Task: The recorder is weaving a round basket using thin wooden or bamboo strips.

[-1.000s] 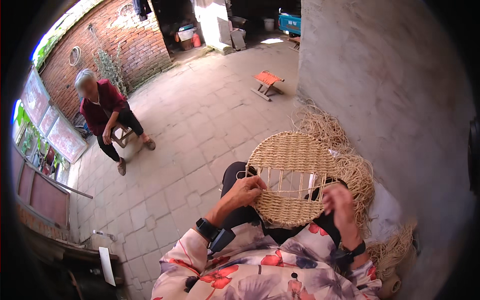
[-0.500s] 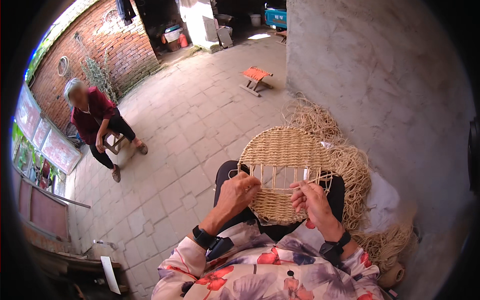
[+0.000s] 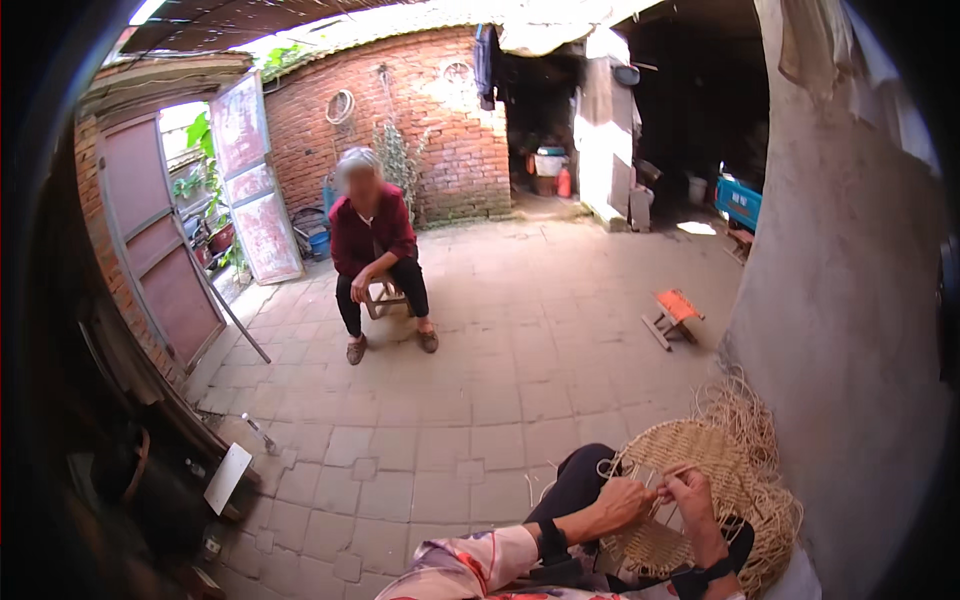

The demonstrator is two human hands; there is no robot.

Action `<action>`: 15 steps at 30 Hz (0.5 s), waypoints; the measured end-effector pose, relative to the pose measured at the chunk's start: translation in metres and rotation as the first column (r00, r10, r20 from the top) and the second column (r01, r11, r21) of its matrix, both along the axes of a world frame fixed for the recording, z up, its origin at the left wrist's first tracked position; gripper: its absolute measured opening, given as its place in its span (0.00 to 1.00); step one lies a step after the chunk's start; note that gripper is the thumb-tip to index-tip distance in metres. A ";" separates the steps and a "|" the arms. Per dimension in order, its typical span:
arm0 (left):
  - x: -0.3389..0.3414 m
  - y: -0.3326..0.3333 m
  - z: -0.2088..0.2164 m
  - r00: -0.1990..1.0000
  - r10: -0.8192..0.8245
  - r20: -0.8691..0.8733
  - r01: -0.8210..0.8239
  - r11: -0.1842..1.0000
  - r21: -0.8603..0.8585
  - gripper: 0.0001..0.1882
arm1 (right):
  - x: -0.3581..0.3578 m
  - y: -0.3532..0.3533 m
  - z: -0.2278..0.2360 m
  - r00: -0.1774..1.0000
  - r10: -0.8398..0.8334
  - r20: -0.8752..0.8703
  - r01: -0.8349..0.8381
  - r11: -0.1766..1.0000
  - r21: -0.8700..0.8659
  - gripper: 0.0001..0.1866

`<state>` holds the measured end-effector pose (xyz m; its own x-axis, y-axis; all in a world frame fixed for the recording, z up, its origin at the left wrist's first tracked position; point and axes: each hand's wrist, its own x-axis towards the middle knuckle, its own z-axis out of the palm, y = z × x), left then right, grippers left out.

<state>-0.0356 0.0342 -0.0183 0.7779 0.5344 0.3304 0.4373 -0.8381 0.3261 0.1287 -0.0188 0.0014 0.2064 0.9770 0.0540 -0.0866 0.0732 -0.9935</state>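
Note:
Across my lap lies a round piece woven from straw-coloured cord [image 3: 684, 444], with a gap of bare lengthwise strands in its middle. Over that gap my left hand [image 3: 618, 503] is closed, its fingertips pinching a strand of cord. My right hand [image 3: 692, 500] is raised close beside it, thumb and forefinger pinched on cord too. The fingertips of both hands nearly meet, and the strand between them is too small to follow. My wrists cover part of the lower weave.
Loose cord [image 3: 745, 412] is heaped at my right against the grey wall [image 3: 840, 330]. A person [image 3: 378, 240] sits on a low stool ahead on the paved floor. An orange-topped folding stool [image 3: 676, 312] stands ahead right. A white board [image 3: 229, 478] leans at the left.
My view has swung up and left, so the hands and weaving now sit at the lower right. My hands have come together from apart, the right one rising.

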 end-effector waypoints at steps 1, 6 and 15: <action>0.000 0.000 0.001 0.999 -0.002 -0.045 0.002 1.000 -0.004 0.09 | 0.000 0.003 0.000 0.974 -0.005 0.225 0.034 0.991 -0.126 0.05; -0.005 0.001 -0.002 0.999 -0.014 -0.035 0.010 0.994 -0.108 0.10 | -0.006 0.001 -0.010 0.373 -0.089 0.923 0.004 0.996 0.094 0.07; -0.005 -0.002 -0.016 0.996 0.011 0.085 -0.002 0.994 -0.109 0.08 | -0.006 0.001 -0.016 0.825 0.140 0.548 0.089 0.925 -0.370 0.08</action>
